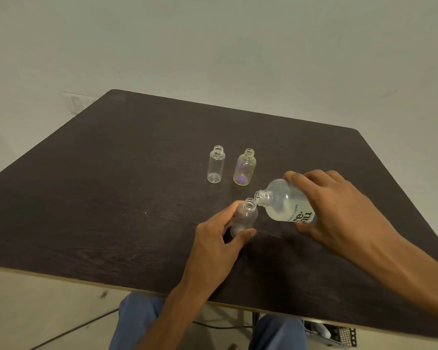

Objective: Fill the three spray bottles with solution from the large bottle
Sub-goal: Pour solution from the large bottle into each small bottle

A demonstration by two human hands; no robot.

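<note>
1. My right hand (339,213) is wrapped round the large clear plastic bottle with a white printed label (286,203) — fingers over the top, thumb underneath — and holds it tipped over to the left, above the dark wood-grain table (111,198).
2. The pale, cloudy solution lies pooled along the lower side of the large bottle.
3. Its open threaded neck sits just beside the open mouth of a small clear plastic spray bottle (245,218); whether the two rims touch I cannot tell.
4. My left hand (220,238) grips that small bottle, fingers behind it and thumb across its lower front, keeping it upright on the table.
5. Farther back stand two more small uncapped bottles, near each other but apart — a clear empty-looking one (216,168) on the left, and a yellowish one with purple patches showing inside (245,168) to its right.
</note>
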